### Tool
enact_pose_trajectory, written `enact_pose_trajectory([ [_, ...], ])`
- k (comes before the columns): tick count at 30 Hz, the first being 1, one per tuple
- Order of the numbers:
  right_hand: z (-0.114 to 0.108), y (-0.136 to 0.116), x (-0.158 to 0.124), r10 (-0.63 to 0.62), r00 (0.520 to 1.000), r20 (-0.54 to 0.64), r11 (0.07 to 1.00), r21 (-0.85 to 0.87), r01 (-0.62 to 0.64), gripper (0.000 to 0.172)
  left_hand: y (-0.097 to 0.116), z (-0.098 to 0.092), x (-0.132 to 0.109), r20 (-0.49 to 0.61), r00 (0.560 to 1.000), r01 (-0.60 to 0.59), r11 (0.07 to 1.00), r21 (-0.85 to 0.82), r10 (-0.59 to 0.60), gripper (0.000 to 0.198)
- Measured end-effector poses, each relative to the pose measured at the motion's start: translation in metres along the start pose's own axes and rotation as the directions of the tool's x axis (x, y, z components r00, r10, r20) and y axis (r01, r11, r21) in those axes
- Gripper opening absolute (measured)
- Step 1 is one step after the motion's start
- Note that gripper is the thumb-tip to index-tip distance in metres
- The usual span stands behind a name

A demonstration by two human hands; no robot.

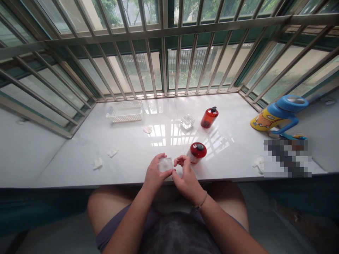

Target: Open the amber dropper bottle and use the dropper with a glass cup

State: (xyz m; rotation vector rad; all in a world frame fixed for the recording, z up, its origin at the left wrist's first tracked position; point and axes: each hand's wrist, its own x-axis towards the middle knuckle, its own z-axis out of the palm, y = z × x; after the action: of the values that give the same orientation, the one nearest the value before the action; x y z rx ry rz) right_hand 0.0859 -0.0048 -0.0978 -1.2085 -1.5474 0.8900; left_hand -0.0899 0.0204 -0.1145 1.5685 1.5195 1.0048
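Note:
A small clear square container (165,164) is gripped between the thumb and fingers of my left hand (155,173), close to the front edge of the white counter. Just to its right, my right hand (186,176) has curled fingers with a gap between thumb and index finger, and nothing visible in that gap. Its thumb tip is beside my left thumb; I cannot tell whether they touch. Right behind my right hand stands a red translucent bottle (198,151) with a black cap.
Farther back are a second red bottle (209,118), another clear square container (187,122) and a white perforated basket (127,116). Crumpled white tissues (112,152) lie about. At right, a blue and yellow flask (275,114) stands near a blurred-out area. Window bars (164,67) border the counter (79,158).

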Motion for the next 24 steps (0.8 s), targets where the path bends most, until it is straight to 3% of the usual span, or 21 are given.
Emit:
enact_pose_trajectory([
  [5, 0.002, -0.007, 0.000, -0.013, 0.994, 0.110, 0.999, 0.047, 0.008, 0.053, 0.001, 0.001, 0.000, -0.020, 1.000, 0.007, 1.000, -0.003, -0.007, 0.072],
  [9, 0.002, -0.005, 0.000, -0.018, 1.000, -0.002, 0.994, -0.108, 0.017, 0.026, -0.001, 0.002, 0.000, -0.011, 1.000, 0.020, 1.000, 0.001, -0.020, 0.072],
  [11, 0.003, -0.004, 0.001, -0.044, 0.999, -0.030, 0.990, -0.137, 0.040, 0.024, -0.002, 0.002, 0.000, -0.012, 1.000, 0.022, 1.000, 0.007, -0.022, 0.074],
  [17, 0.011, -0.004, 0.010, -0.042, 0.997, 0.066, 0.996, -0.076, 0.047, 0.048, -0.001, 0.002, 0.000, -0.015, 0.999, 0.028, 1.000, 0.000, -0.028, 0.069],
  [24, 0.009, -0.011, 0.030, -0.115, 0.987, 0.111, 0.932, -0.331, 0.146, 0.028, 0.000, 0.002, 0.000, -0.013, 1.000, 0.024, 0.999, 0.028, -0.024, 0.067],
])
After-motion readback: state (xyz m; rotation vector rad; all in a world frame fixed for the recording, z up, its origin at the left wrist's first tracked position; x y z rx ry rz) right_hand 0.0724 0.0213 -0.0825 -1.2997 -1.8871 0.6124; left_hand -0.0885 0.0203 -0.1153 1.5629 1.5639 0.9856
